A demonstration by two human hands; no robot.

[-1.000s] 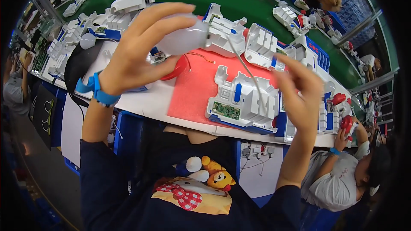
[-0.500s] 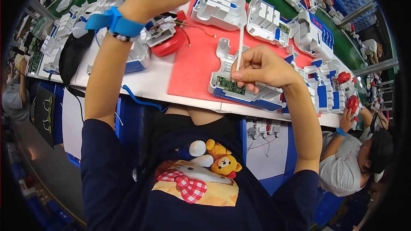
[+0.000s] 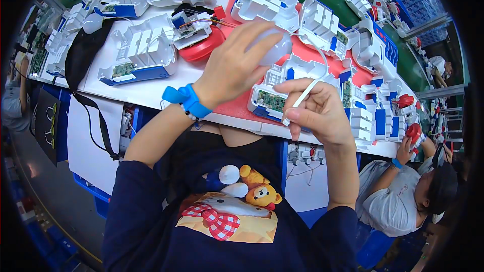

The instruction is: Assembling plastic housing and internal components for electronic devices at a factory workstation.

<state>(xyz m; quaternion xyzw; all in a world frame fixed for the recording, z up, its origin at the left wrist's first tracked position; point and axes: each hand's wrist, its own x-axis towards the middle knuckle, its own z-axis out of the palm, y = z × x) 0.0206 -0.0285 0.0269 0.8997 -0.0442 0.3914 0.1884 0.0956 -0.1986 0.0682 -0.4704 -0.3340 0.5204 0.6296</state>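
Note:
My left hand (image 3: 233,65), with a blue band on its wrist, is closed on a translucent whitish dome-shaped part (image 3: 276,49) above the red mat. From beside that part a white cable (image 3: 318,73) curves over to my right hand (image 3: 320,113). Thumb and fingers there pinch the cable near its small white end plug. Just beyond my right hand lies a white-and-blue plastic housing (image 3: 262,112) with a green circuit board (image 3: 269,100) in it. The fingertips of my left hand are partly hidden behind the dome.
Several white housings (image 3: 322,22) stand at the back and right. A red round part (image 3: 204,45) with wires lies left of the red mat (image 3: 242,103). A black strap (image 3: 83,65) hangs over the table edge. A co-worker (image 3: 403,191) sits at the right.
My left hand has come down and nearer, bringing the whitish dome into view. My right hand has drawn slightly nearer, away from the circuit board, and the cable has gone from straight to curved.

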